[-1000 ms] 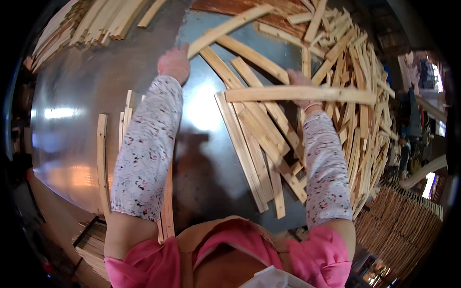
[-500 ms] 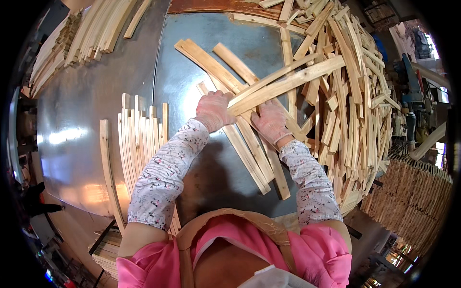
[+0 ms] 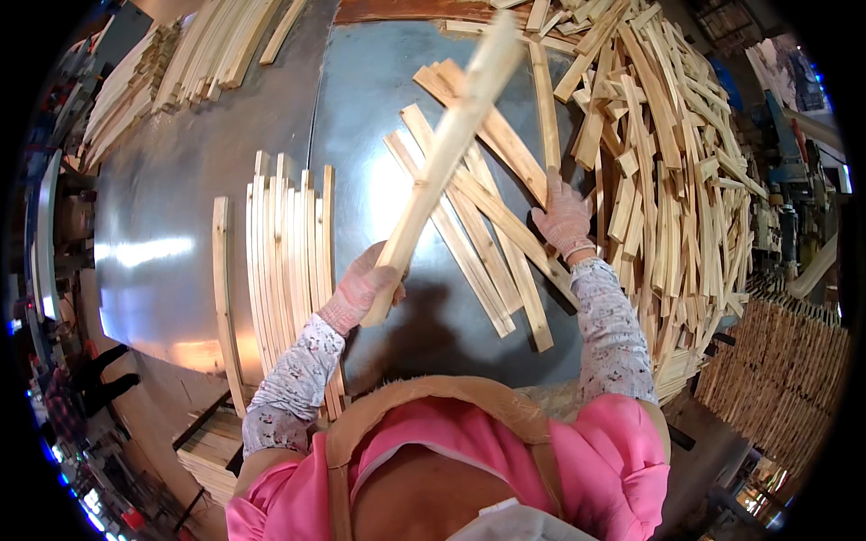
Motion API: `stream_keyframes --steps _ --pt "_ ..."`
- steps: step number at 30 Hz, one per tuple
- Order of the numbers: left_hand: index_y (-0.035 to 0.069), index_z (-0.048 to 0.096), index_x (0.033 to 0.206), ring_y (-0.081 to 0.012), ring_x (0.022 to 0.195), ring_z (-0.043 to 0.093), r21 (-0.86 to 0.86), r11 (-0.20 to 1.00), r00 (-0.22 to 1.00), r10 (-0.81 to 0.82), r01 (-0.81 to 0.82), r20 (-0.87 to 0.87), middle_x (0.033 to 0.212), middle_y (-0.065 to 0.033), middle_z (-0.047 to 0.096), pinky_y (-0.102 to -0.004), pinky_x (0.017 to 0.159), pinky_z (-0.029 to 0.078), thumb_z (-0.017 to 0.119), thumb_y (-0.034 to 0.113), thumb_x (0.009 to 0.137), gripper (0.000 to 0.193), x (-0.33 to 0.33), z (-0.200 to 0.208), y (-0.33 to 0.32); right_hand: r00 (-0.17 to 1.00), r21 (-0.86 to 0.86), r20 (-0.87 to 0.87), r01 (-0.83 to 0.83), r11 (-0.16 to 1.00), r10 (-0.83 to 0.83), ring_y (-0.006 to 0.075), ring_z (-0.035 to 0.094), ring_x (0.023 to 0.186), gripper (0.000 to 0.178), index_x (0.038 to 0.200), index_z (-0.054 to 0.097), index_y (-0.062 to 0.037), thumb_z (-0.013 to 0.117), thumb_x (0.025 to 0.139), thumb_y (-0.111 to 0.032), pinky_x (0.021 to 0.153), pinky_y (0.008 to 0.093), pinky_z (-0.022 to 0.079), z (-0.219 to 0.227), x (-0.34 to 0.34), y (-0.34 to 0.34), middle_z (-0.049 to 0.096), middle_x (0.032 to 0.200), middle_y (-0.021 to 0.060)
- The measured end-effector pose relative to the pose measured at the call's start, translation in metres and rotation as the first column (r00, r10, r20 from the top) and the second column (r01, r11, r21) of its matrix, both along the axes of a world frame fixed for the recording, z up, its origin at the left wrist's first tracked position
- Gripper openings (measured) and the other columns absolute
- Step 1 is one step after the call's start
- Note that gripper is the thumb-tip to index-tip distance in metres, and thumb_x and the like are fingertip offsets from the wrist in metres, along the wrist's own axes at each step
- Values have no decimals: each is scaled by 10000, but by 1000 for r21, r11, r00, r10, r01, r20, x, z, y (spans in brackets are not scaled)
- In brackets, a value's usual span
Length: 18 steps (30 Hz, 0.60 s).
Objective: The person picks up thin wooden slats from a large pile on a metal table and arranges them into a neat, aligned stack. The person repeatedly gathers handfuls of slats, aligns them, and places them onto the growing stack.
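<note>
My left hand (image 3: 365, 287), in a pale glove, is closed round the near end of a long wooden slat (image 3: 424, 194). That slat slants up and away to the right above the metal table (image 3: 361, 117), its far end blurred. My right hand (image 3: 566, 218), gloved too, grips the near end of another wooden slat (image 3: 510, 144) that points away to the left; its fingers are partly hidden. Between my hands several loose slats (image 3: 478, 248) lie crossed on the table.
Left of my left hand stands a row of slats (image 3: 284, 225) side by side, with one slat (image 3: 223, 288) apart. More slats (image 3: 207, 45) lie at the far left. A large jumbled heap of slats (image 3: 658, 207) fills the right side. Stacked wood (image 3: 767, 370) stands beyond it.
My left hand has drawn back toward me and left, raising a slat that lay across the others. My right hand has moved right to another slat's end. The loose slats have shifted.
</note>
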State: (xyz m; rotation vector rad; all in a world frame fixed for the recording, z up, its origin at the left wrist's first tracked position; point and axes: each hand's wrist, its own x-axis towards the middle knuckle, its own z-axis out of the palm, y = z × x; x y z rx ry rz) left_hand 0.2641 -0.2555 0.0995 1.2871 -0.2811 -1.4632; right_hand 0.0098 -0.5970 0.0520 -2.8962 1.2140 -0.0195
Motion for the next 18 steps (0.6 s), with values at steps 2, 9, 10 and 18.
stream_keyframes --steps 2,9,10,18 --pt "-76 429 1537 -208 718 694 89 994 995 64 -71 72 1004 -126 678 -358 615 597 695 80 882 723 -26 0 10 998 73 -51 27 997 -23 453 716 1108 947 1688 285 -131 795 901 -261 986 534 590 -7 4 -1 674 1279 237" --pt "-57 416 1587 -192 752 692 230 927 884 174 -295 433 942 -133 717 -348 709 587 713 140 872 799 -77 -36 57 963 795 159 6 607 -218 382 714 1186 774 1577 431 -22 797 911 -169 1018 409 594 41 16 -26 703 1337 266" --pt "-59 404 1603 -196 842 701 309 904 888 143 -297 437 1041 -167 736 -352 775 589 714 164 878 820 -83 -29 73 919 929 211 -83 360 -332 347 752 1059 640 1484 546 21 781 921 -170 949 387 626 52 20 -6 746 1228 244" --pt "82 554 1526 -393 1151 692 421 806 618 -90 -416 781 1355 -227 671 -481 993 562 770 282 881 709 -156 -37 183 783 830 -142 -239 -504 -605 313 773 927 562 1352 620 142 670 1003 -295 873 396 677 14 3 243 751 1040 248"
